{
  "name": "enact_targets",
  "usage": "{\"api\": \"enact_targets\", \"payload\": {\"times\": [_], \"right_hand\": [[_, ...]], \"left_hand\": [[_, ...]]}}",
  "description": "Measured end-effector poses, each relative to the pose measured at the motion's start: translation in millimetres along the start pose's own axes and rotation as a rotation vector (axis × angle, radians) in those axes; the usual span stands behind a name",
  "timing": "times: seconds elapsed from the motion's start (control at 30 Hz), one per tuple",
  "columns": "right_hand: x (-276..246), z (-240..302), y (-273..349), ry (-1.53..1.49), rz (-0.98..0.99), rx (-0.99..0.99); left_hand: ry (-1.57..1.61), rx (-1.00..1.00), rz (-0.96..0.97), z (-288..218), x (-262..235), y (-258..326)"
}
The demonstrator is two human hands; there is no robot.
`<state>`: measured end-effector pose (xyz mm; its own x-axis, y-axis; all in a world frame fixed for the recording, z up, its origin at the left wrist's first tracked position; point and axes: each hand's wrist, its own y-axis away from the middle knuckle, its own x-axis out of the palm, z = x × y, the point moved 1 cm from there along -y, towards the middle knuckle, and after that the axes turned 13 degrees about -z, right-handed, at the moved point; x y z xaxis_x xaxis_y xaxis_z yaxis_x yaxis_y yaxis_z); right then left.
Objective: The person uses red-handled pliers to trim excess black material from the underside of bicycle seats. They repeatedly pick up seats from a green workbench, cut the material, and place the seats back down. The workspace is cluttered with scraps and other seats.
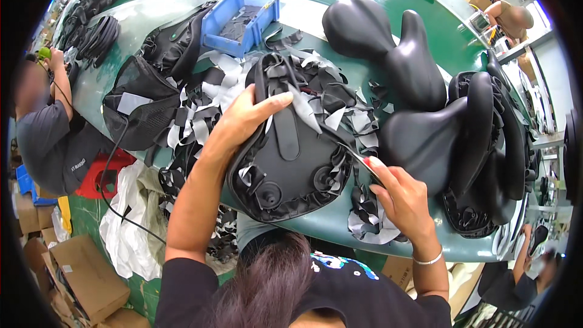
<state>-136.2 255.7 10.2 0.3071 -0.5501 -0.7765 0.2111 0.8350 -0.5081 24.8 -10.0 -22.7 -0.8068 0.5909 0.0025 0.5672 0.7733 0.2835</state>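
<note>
A black bicycle saddle [303, 179] lies upside down in front of me, its hard underside and gathered cover edge facing up. Near the narrow end, my left hand [246, 118] grips its left side, thumb pressed on a loose grey-black strip of cover material [305, 110]. My right hand [404, 197] is closed around a slim, dark, blade-like tool [359, 161] with a bit of red by the fingers. The tool's tip reaches the saddle's right edge; its exact kind is partly hidden by my fingers. Cut offcuts [206, 94] lie heaped around the saddle's far end.
A blue bin [242, 21] holding dark scraps stands behind the saddle. Finished-looking black saddles [419, 73] crowd the right side of the green table [340, 231]. More saddle covers [143, 103] lie at left. A co-worker [45, 127] sits left; cardboard boxes [88, 276] stand on the floor.
</note>
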Motion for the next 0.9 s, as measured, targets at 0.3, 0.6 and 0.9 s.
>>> {"api": "enact_targets", "payload": {"times": [0.3,0.6,0.9], "right_hand": [[21.3,26.7,41.8,0.157,0.24,0.22],[21.1,43.9,48.3,-0.276,-0.255,0.55],[32.3,-5.3,-41.9,-0.571,-0.381,0.905]], "left_hand": [[-0.184,0.066,-0.168,-0.9,3.3,12.4],[0.145,0.142,-0.444,23.2,-2.9,75.4],[-0.543,0.523,-0.92,44.3,-11.2,86.7]]}}
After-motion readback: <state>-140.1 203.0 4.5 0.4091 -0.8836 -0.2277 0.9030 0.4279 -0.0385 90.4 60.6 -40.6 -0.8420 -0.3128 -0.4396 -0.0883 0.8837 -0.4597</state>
